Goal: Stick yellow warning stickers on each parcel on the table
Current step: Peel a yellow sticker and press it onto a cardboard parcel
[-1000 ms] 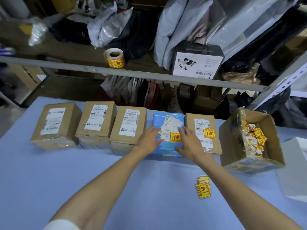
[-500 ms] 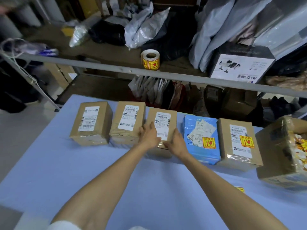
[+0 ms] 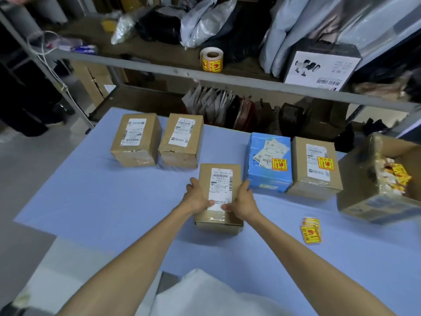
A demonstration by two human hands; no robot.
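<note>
A brown parcel (image 3: 219, 176) with a white label lies on the blue table (image 3: 91, 201), nearer to me than the row of parcels. My left hand (image 3: 197, 197) grips its left side and my right hand (image 3: 242, 199) grips its right side. Two brown parcels (image 3: 136, 139) (image 3: 182, 140) stand at the back left with no yellow sticker. The blue parcel (image 3: 268, 160) and the brown parcel (image 3: 316, 165) to its right each carry a yellow warning sticker. A small stack of loose yellow stickers (image 3: 311, 230) lies on the table right of my right arm.
An open cardboard box (image 3: 373, 201) holding sticker scraps sits at the right edge. A roll of yellow stickers (image 3: 211, 59) stands on the shelf behind the table, beside bags and a white carton (image 3: 321, 67). White cloth (image 3: 205, 295) lies at the near edge.
Both hands left the blue parcel, took hold of the third brown parcel and pulled it out of the row toward me. The camera view swung left.
</note>
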